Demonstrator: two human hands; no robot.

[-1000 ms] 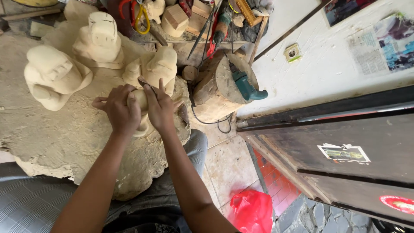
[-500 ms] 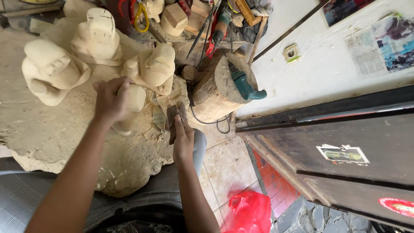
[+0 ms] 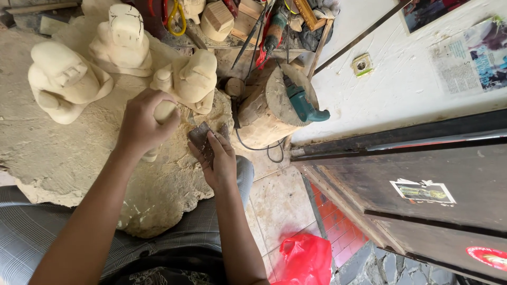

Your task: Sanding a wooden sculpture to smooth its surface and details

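left hand [image 3: 141, 125] clamped on pale wooden figure [image 3: 165, 112], mid-slab | right hand [image 3: 219, 161] pinching sandpaper piece [image 3: 202, 140], at 3 o'clock of figure | both over dusty cloth [image 3: 47, 158] on lap

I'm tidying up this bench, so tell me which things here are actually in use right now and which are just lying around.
In use:
- left hand gripping a small pale wooden carving
- right hand holding a dark sheet of sandpaper
- dusty cloth work surface

Lying about:
- three larger pale carved figures, such as
- teal power tool on a log stump
- red plastic bag
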